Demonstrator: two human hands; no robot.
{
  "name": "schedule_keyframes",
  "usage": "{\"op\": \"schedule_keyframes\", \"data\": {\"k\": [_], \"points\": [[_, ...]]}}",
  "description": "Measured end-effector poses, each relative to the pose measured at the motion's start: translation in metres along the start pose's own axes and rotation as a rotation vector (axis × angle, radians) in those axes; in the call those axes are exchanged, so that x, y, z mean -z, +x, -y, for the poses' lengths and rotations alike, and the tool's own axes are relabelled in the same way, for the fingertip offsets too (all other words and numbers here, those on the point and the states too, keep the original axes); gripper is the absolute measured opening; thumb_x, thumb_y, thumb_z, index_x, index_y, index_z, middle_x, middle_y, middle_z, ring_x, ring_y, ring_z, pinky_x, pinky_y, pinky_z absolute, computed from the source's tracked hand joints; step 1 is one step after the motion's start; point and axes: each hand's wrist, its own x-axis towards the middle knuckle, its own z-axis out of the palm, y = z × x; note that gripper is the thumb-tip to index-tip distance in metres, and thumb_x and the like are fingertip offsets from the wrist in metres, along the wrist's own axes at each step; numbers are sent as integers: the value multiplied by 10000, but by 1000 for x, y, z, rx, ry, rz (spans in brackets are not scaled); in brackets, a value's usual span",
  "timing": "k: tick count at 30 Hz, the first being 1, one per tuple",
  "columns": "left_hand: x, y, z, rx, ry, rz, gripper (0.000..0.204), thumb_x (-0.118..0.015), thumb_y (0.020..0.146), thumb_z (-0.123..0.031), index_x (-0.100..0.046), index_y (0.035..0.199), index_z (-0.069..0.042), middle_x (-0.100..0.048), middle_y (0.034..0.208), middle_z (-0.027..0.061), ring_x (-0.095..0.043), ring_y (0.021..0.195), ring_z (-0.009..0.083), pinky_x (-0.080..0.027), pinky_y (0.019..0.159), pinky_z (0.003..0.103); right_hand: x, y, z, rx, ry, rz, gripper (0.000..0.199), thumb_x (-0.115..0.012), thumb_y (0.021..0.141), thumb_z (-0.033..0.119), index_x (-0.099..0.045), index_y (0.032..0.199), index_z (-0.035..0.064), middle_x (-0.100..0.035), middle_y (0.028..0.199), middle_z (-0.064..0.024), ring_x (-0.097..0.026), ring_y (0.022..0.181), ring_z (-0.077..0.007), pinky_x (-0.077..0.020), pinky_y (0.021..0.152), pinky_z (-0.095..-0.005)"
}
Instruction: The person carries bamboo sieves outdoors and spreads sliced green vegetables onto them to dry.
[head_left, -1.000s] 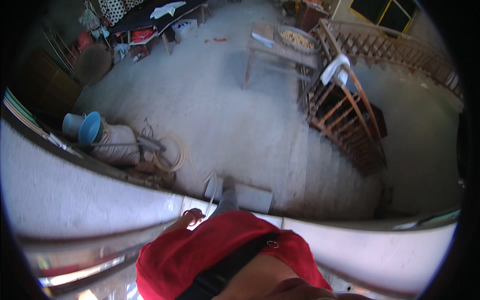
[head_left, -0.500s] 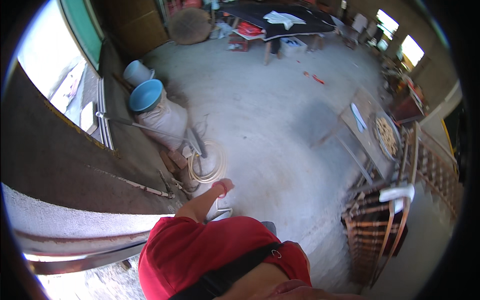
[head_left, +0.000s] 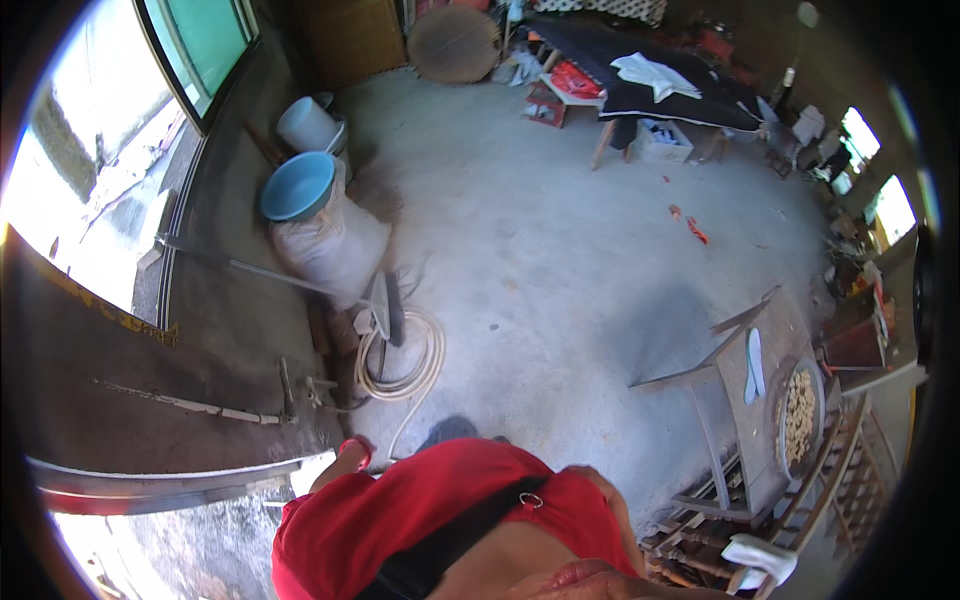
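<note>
I look down over my red shirt (head_left: pixel 440 510) with a black strap (head_left: pixel 450 540) across it. My left hand (head_left: pixel 348 462) shows just past the shirt's left edge, drawn in close to my body, with a red band at the wrist. Its fingers are too small and foreshortened to read, and it touches nothing I can make out. It is nearest the end of a pale coiled hose (head_left: pixel 405 362) on the concrete floor. Of my right arm only a strip of skin (head_left: pixel 598 490) shows at the shirt's right edge; the hand is hidden.
A white sack topped by a blue basin (head_left: pixel 298 186) and a white bucket (head_left: pixel 305 122) stand by the left wall. At right, a wooden table (head_left: pixel 735 400) holds a tray of pale pieces (head_left: pixel 798 415). A dark-covered table (head_left: pixel 650 85) stands at the back. Wooden frames (head_left: pixel 700 540) lie lower right.
My view has swung left, from the yard toward the wall and doorway. My left hand, stretched out toward the hose half a second ago, has drawn back against my body.
</note>
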Motion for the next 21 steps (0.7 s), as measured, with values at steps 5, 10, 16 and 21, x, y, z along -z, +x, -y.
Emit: {"op": "schedule_keyframes", "data": {"k": [5, 10, 16, 21], "points": [[115, -2, -119, -323, 69, -300, 224, -586, 734, -260, -691, 834, -90, -671, 876, 118, -651, 811, 285, -511, 698, 399, 104, 91, 36, -157, -14, 147, 236, -582, 842, 216, -636, 932, 5, -654, 859, -73, -601, 817, -145, -477, 762, -288], [114, 101, -66, 45, -352, -129, 282, -568, 786, -280, -695, 962, -99, -657, 1016, 139, -632, 952, 293, -502, 799, 401, 159, 249, 91, 18, -20, 396, 223, -563, 897, 216, -626, 978, 17, -651, 890, -41, -583, 810, -96, -471, 754, -256], [311, 64, -51, 237, -185, 37, 318, -672, 641, -68, -708, 947, -148, -666, 991, 106, -640, 938, 277, -518, 748, 391, 241, 336, 90, -107, 225, 157, 212, -573, 876, 189, -618, 983, 12, -642, 870, -33, -577, 781, -92, -465, 735, -247], [449, 203, 15, 145, 162, 140, 242, -750, 584, -208, -721, 819, -156, -679, 845, 90, -654, 772, 254, -535, 627, 436, 333, 399, 181, -168, 146, 231, 234, -568, 882, 201, -610, 1001, 4, -629, 854, -28, -573, 785, -91, -462, 726, -234]]}}
